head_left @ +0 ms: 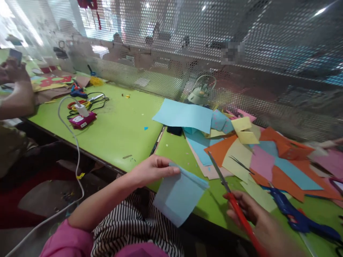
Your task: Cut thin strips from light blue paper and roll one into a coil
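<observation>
My left hand [157,169] pinches a folded piece of light blue paper [177,198] by its upper edge. The paper hangs over the table's front edge, above my lap. To the right, my right hand [249,217] grips red-handled scissors [235,207], whose blades [219,171] point up and left. The scissors and the light blue paper are apart. Beyond the blades lie loose sheets: an orange piece [222,148], a pale yellow piece [237,160] with tweezers [241,164] on it, and a pink piece [262,162]. A blue glue gun [297,214] rests right of my right hand.
A larger blue sheet [184,114] lies ahead, near a green bag-like object [199,92]. At left stand a magenta power adapter [83,119] and a white cable [77,153] hanging off the green table [120,125]. A perforated metal screen [160,64] borders the back. Another person's arm [18,92] is far left.
</observation>
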The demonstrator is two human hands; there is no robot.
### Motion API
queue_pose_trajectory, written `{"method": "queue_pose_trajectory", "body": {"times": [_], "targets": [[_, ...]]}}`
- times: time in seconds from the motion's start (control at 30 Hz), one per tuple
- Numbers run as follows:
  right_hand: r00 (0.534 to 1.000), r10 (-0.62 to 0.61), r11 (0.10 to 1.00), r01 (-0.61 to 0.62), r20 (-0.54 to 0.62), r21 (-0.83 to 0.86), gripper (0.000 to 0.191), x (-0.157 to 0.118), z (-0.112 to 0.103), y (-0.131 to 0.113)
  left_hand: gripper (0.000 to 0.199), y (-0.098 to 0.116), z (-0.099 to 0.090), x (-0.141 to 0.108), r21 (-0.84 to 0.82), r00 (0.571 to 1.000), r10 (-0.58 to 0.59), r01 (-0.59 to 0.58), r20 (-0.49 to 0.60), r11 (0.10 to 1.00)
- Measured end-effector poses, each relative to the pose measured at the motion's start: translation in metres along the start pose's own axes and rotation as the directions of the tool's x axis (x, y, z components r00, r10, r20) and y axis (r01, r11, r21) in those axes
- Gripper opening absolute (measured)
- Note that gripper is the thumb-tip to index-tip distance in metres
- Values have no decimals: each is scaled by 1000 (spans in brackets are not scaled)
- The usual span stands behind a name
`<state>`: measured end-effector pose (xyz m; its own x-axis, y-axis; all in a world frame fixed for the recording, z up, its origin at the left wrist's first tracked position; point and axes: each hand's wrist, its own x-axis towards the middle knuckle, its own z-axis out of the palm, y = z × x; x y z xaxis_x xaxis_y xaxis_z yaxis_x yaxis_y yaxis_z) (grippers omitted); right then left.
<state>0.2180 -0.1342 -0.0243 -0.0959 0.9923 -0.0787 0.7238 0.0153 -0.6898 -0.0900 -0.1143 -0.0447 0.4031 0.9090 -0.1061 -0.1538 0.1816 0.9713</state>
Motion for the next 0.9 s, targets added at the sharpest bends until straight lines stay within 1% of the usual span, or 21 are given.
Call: {"method": "queue_pose_trajectory", "body": {"times": [0.1,0.17,0.2,0.23,0.27,0.3,0.33,0.37,0.4,0.43,0.47,0.5,0.53,0.57,0.63,0.67,0.7,0.73,0.77,0.83,0.9], "targets": [[1000,2,1000,-2,29,29,55,7,0,-2,33,1,-4,26,53,987,131,-126,-92,991],[1000,3,1000,-4,15,12,51,8,1,-1,37,6,-6,46,128,974,175,-156,-147,979],[1000,9,1000,-9,2,2,50,9,2,0,39,10,-7,54,198,960,212,-176,-181,964],[1000,18,1000,-18,-5,-4,49,9,3,2,41,13,-7,61,309,937,267,-192,-224,932],[1000,25,1000,-25,-13,0,49,10,4,5,43,16,-7,65,433,904,332,-194,-270,880],[999,30,999,-30,-20,22,49,10,6,8,45,19,-7,68,556,859,413,-192,-303,809],[999,37,997,-35,-27,66,49,9,8,12,46,20,-6,68,664,809,498,-189,-313,724],[998,46,991,-41,-36,128,50,9,10,15,47,19,-4,67,748,759,580,-192,-298,635],[997,60,978,-51,-40,201,52,7,13,18,47,18,-2,65,809,713,651,-207,-260,550],[996,81,959,-66,-41,276,54,6,16,21,47,15,-1,63,853,680,704,-230,-204,469],[994,104,934,-86,-32,346,57,4,19,22,47,11,1,61,886,658,738,-241,-150,396],[992,122,909,-107,-12,402,60,2,22,21,47,7,3,59,910,655,749,-243,-101,335],[991,134,888,-124,9,442,63,1,24,20,46,3,4,59,928,666,744,-241,-56,285],[990,136,874,-135,31,467,64,0,26,17,46,-1,5,58,939,690,723,-237,-17,249],[991,119,860,-131,57,492,63,-2,28,8,45,-8,8,58,949,753,656,-244,57,198],[993,107,854,-121,58,506,62,-2,28,3,46,-12,11,58,951,777,622,-254,93,175],[993,97,844,-114,60,524,60,-2,29,-2,47,-15,14,57,952,790,599,-270,132,146],[995,91,829,-102,48,549,58,0,29,-7,48,-18,18,56,951,787,592,-290,174,106],[996,85,812,-87,31,577,57,2,30,-11,50,-21,22,53,950,770,601,-307,215,54],[997,82,770,-54,-15,635,53,9,33,-18,55,-27,32,47,943,712,638,-326,293,-69],[995,82,712,-16,-60,702,49,18,37,-22,58,-31,41,42,931,663,660,-317,353,-179]]}}
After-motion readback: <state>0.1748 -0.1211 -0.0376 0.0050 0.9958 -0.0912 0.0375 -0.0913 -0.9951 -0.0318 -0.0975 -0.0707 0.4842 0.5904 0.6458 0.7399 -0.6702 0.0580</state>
